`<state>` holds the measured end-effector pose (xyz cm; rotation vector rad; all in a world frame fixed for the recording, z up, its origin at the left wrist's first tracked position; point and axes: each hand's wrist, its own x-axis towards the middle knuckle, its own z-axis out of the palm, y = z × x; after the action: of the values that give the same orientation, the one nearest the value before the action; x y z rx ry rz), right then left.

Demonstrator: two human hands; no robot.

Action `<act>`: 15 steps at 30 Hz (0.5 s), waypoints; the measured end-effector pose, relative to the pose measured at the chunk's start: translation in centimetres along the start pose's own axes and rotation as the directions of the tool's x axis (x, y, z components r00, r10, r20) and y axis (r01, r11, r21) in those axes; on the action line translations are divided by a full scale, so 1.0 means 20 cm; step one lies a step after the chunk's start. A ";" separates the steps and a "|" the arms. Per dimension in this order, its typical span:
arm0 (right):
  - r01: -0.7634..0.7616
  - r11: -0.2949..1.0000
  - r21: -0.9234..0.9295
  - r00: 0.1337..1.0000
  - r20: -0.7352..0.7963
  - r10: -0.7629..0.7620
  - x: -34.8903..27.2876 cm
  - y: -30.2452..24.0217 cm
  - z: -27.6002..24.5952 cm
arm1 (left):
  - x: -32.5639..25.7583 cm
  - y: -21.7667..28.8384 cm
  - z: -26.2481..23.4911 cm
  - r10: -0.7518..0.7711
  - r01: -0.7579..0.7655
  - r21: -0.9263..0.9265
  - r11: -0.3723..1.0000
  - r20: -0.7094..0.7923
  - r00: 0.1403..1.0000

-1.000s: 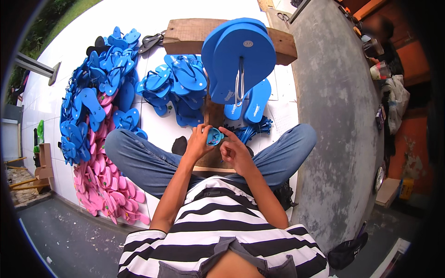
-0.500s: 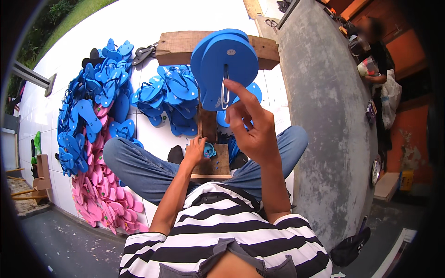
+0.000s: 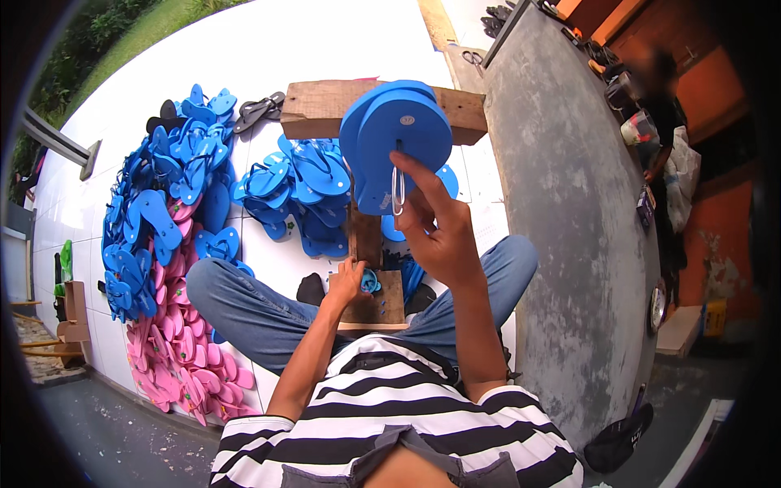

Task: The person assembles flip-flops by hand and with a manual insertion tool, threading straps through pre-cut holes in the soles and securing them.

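From where I stood, the pair of flat blue foam soles (image 3: 407,134) was on the near side of the rough brown wooden crossbeam (image 3: 313,110), hiding its middle. A slim silvery wire loop (image 3: 399,195) hung against the upper sole. The right hand (image 3: 439,236) was raised before the beam, index finger stretched to the sole, other fingers curled; I couldn't tell whether it pinched anything. It blocked much of another blue sole (image 3: 448,180) behind.

Well nearer the person than the beam, the left hand (image 3: 348,281) touched a small round turquoise cup (image 3: 372,281) over a flat wooden board (image 3: 386,297); its grip I couldn't make out.

Left of the beam sprawled a tall heap of blue flip-flops (image 3: 150,211), with a heap of pink flip-flops (image 3: 191,382) on its nearer side. A smaller blue pile (image 3: 317,167) crowded the beam's near left, and black sandals (image 3: 259,112) lay just beside its left end. Right of it ran a grey concrete ledge (image 3: 578,244).
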<state>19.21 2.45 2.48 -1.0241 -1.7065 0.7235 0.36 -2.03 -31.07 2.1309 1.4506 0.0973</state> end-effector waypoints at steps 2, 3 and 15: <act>0.000 1.000 0.008 1.000 -0.020 0.000 -0.04 0.01 0.02 | -0.01 -0.01 0.01 0.028 -0.027 0.015 1.000 -0.023 0.999; 0.050 0.998 0.049 0.998 -0.033 -0.048 -0.10 0.02 0.04 | 0.00 -0.01 0.01 0.029 -0.028 0.035 0.999 -0.027 0.999; 0.143 0.942 -0.304 0.961 -0.184 -0.206 -0.15 0.15 0.09 | -0.03 -0.03 0.05 -0.043 0.082 0.205 0.975 -0.188 0.981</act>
<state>18.91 1.17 -1.97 -1.0873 -1.7173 0.2412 -0.07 -2.88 -32.07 2.2936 1.7006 0.1214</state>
